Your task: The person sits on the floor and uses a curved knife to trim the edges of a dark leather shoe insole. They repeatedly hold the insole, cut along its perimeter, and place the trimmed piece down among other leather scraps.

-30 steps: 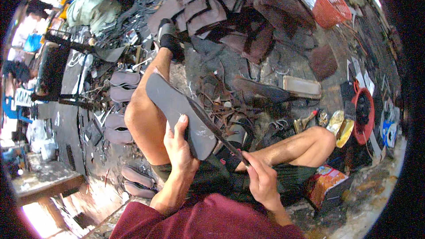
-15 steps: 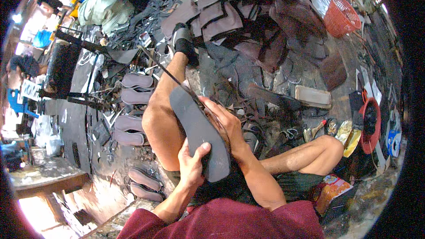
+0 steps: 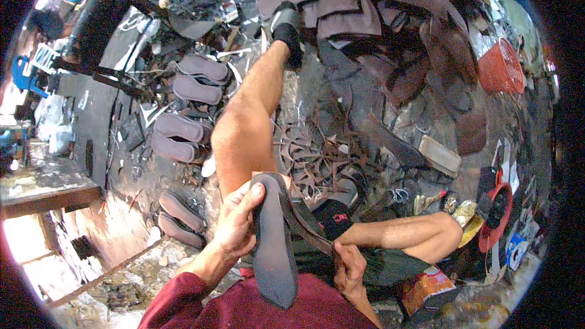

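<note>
Head view, looking down: the left hand (image 3: pixel 239 225) grips the long dark grey rubber shoe sole (image 3: pixel 272 237) along its left edge, with the fingers (image 3: pixel 255 194) curled over the rim near the upper end and the palm behind it. The sole stands on end, tilted slightly, its lower tip reaching down to the maroon sleeve and shirt (image 3: pixel 244 304) of the person. The right hand (image 3: pixel 348 265) is closed around a dark brown strap (image 3: pixel 304 222) that runs diagonally from the right edge of the sole down into the fist; whether the strap is attached to the sole cannot be determined. Both hands sit just above the lap, between the two bare legs: the left leg (image 3: pixel 247 122) extends away from the body and ends in a black sock (image 3: pixel 287 35), and the right leg (image 3: pixel 402 237) is folded across the lower right. Beyond the raised knee, a tangle of thin brown leather offcuts (image 3: pixel 317 152) lies on the dark ground. To the left of the extended leg, several flat grey soles (image 3: pixel 189 109) lie in a loose column. Large brown leather sheets (image 3: pixel 378 6) are stacked at the top, and a red plastic mesh basket (image 3: pixel 501 66) stands at the upper right, well apart from the hands.
</note>
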### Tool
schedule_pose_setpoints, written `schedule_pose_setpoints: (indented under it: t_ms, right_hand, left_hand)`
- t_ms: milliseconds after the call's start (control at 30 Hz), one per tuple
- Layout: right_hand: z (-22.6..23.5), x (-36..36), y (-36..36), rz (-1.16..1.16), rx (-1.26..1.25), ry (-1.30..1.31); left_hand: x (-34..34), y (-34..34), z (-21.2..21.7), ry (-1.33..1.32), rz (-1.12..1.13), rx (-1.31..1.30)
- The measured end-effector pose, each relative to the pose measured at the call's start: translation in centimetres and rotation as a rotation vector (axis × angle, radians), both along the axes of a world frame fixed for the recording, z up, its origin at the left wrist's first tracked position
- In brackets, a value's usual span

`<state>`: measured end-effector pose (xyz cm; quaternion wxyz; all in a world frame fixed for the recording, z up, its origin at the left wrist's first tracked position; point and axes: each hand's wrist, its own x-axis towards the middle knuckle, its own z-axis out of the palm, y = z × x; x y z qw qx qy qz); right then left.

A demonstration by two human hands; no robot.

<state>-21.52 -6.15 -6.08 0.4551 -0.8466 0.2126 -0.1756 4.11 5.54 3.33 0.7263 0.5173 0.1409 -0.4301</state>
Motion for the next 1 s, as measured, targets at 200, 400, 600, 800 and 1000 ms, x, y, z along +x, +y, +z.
schedule_pose_setpoints:
  t_ms: [200,400,600,800,1000]
  right_hand:
    - [4.0,6.9,-6.3,0.204,-0.041,0.020]
    - [9.0,13.2,-13.0,0.525,-0.066,0.184]
    - [13.3,20.6,-16.0,0.965,-0.101,0.472]
    - [11.1,18.2,-17.6,0.960,0.265,0.324]
    - [11.1,8.2,-11.1,-0.033,0.729,0.066]
  left_hand:
    - [0.6,1.3,-1.8,-0.131,-0.167,-0.124]
    - [1.4,0.4,-1.1,-0.105,-0.348,-0.021]
    - [1.0,-1.2,-0.6,-0.150,-0.481,0.022]
    - [1.1,0.3,-3.9,0.069,-0.809,-0.261]
    - [-3.1,1.0,-6.4,-0.297,-0.518,-0.393]
